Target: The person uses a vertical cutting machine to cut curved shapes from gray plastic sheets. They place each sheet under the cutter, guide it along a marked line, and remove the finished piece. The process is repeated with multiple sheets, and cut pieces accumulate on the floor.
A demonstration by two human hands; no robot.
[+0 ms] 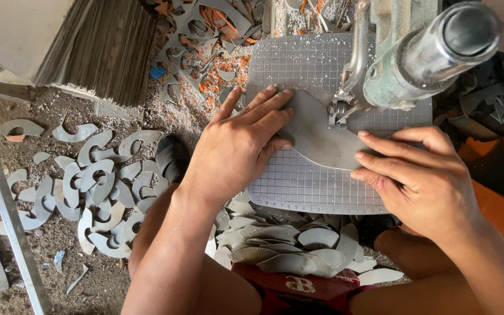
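Cut sheet piece lay on gridded table, under machine head. Left hand pressed its left end, right hand its right edge. Scrap cutouts on floor left.

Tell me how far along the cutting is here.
Done: many cut grey pieces lie heaped below the gridded table, and curved offcuts litter the floor. In hand: left hand and right hand press a grey sheet under the saw. Left: stacked sheets remain.
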